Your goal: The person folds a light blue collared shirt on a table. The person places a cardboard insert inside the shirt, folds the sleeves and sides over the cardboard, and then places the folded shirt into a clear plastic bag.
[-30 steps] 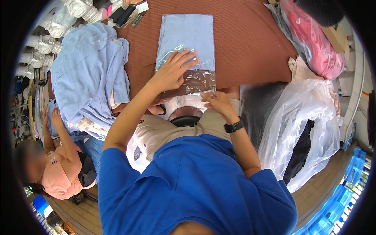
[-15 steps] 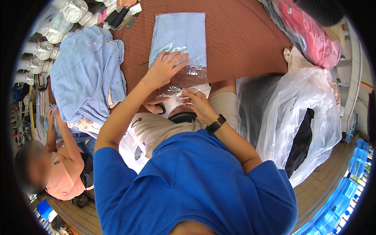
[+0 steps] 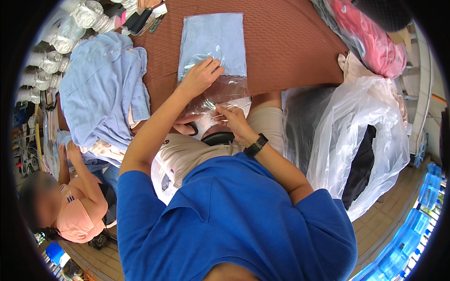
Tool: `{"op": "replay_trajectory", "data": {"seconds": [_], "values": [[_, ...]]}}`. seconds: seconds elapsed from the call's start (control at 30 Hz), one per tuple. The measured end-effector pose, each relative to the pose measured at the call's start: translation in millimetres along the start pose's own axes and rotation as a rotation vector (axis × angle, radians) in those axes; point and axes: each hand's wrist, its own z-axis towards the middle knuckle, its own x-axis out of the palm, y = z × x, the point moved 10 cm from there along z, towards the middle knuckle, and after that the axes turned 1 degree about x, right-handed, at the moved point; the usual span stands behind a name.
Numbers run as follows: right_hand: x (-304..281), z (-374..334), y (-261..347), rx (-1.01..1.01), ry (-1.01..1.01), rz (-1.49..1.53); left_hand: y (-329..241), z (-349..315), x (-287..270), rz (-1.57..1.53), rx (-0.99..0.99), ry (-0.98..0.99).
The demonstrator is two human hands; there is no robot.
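Note:
A folded light-blue garment (image 3: pixel 213 40) lies flat on the brown cloth-covered table inside a clear plastic bag (image 3: pixel 229 86). The bag's loose end hangs toward me over the table's near edge. My left hand (image 3: pixel 201 77) is on the bag near the garment's lower edge, its fingers bent and drawn together on the film; the fingertips are partly hidden. Closer to my lap, my right hand (image 3: pixel 234 122) pinches the bag's loose end between thumb and fingers.
A heap of light-blue shirts (image 3: pixel 103 89) lies at the left. On the right are a large translucent bag (image 3: pixel 328 136) with dark cloth and a red wrapped bundle (image 3: pixel 365 37). Another person (image 3: pixel 79 206) sits at lower left. A pair of dark-handled scissors (image 3: pixel 192 129) shows near my lap.
My left hand's fingers have drawn in from a wider spread. My right hand has shifted slightly left, still on the bag's end. The other person's arms have moved a little.

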Motion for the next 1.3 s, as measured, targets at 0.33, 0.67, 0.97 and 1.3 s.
{"op": "replay_trajectory", "data": {"seconds": [0.33,0.67,0.97,1.3], "values": [[-7,-5,0,-0.038,0.001,-0.053,-20,13,2,-0.078,0.051,0.021],[47,-21,160,-0.713,-0.021,-0.407,39,32,0,-0.246,-0.168,0.179],[33,-6,138,-0.612,-0.017,-0.374,41,35,15,-0.69,-0.236,0.267],[19,-47,215,-1.195,-0.198,-0.955,66,-41,10,-0.809,-0.528,0.216]]}}
